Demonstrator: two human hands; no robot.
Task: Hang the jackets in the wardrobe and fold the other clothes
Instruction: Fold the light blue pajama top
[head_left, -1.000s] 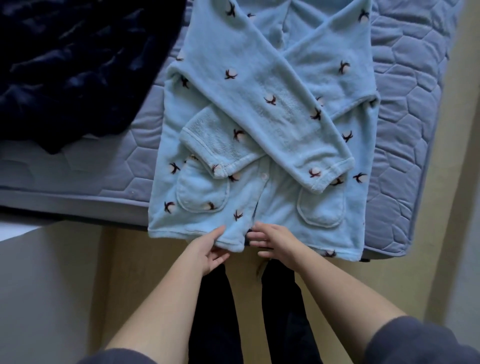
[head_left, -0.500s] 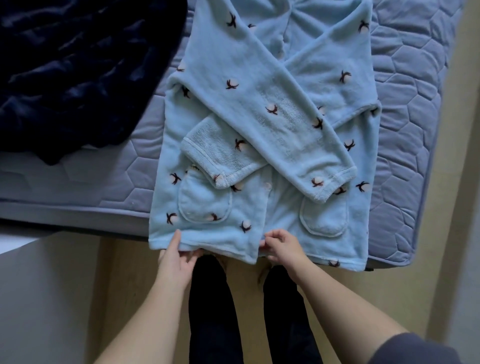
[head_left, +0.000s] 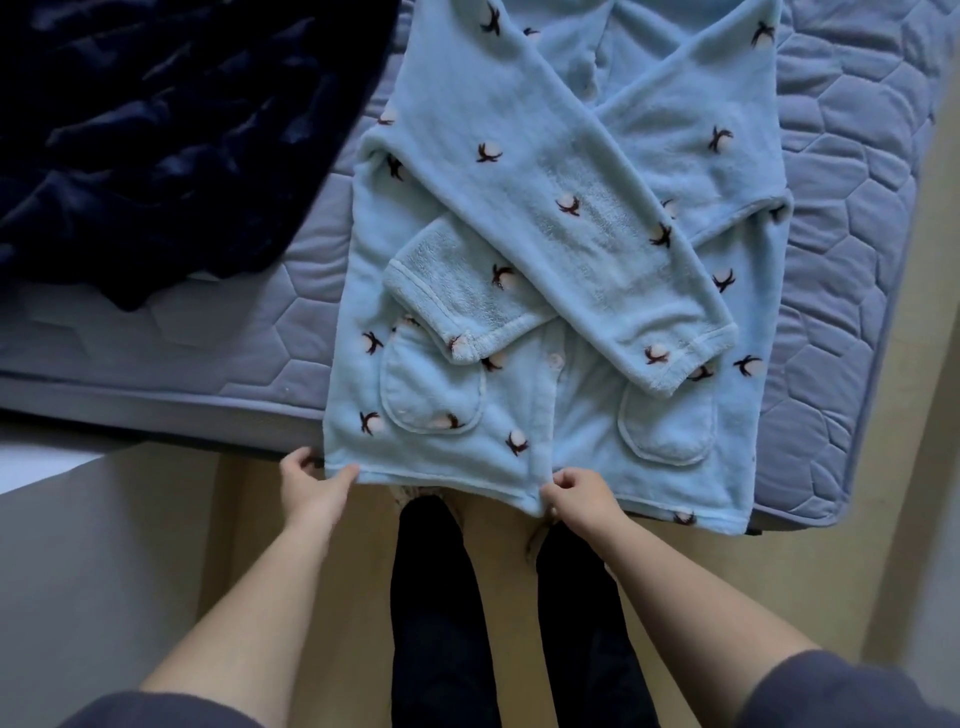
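A light blue fleece pajama top with small dark-and-pink flower prints lies face up on the mattress, both sleeves folded across its front, its hem hanging over the bed edge. My left hand pinches the hem's lower left corner, thumb on top. My right hand pinches the hem at the bottom of the front opening, fingers curled round the edge.
A dark navy plush blanket is heaped on the grey quilted mattress at upper left. My dark-trousered legs stand on the beige floor right below the hem. A white surface lies at the lower left.
My left hand has slid left along the hem from the middle to the lower left corner. The right hand stayed near the front opening and pinches the hem. The view shifted slightly.
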